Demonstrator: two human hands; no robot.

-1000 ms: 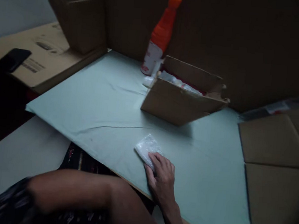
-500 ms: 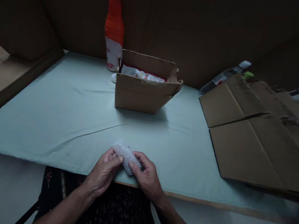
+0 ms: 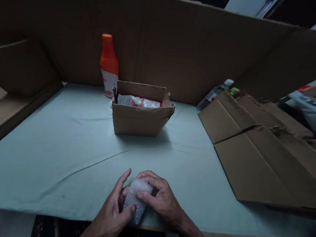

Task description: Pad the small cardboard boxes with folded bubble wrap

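Note:
Both hands hold a small bundle of bubble wrap (image 3: 137, 198) over the near edge of the table. My left hand (image 3: 117, 203) grips its left side, with the thumb pressed on the lower part and the forefinger lifted away. My right hand (image 3: 162, 198) closes on the upper right side, thumb on top and fingers curled behind. Whatever lies inside the wrap cannot be made out. Beyond the hands stands an open cardboard box (image 3: 139, 122), with plastic-wrapped items (image 3: 138, 101) showing at its top.
An orange bottle (image 3: 109, 64) stands behind the box. At right are a tilted clear bottle (image 3: 215, 94) and cardboard cartons (image 3: 258, 171). Another cardboard piece (image 3: 18, 102) lies at left. A tall cardboard wall (image 3: 181, 46) borders the pale green tablecloth (image 3: 61, 143).
The bubble-wrapped bundle has turned more upright between the hands. My left forefinger has lifted off, and my right fingers have shifted to the top. The camera view has tilted up.

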